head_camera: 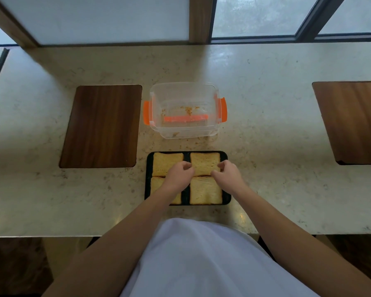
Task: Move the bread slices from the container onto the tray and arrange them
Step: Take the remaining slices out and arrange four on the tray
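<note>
A black tray point(186, 198) lies near the counter's front edge and holds several bread slices in a two-by-two layout. The far left slice point(166, 163) and the near right slice point(205, 191) lie flat. My left arm partly covers the near left slice point(155, 185). My left hand point(179, 175) has curled fingers on the left edge of the far right slice point(205, 166). My right hand point(228, 174) pinches that slice's right edge. The clear container point(184, 91) with orange clips stands just beyond the tray and holds only crumbs.
A dark wooden board point(101, 125) is set in the counter left of the container, and another wooden board point(351, 121) at the far right. Crumbs are scattered between container and tray. Windows run along the counter's far edge.
</note>
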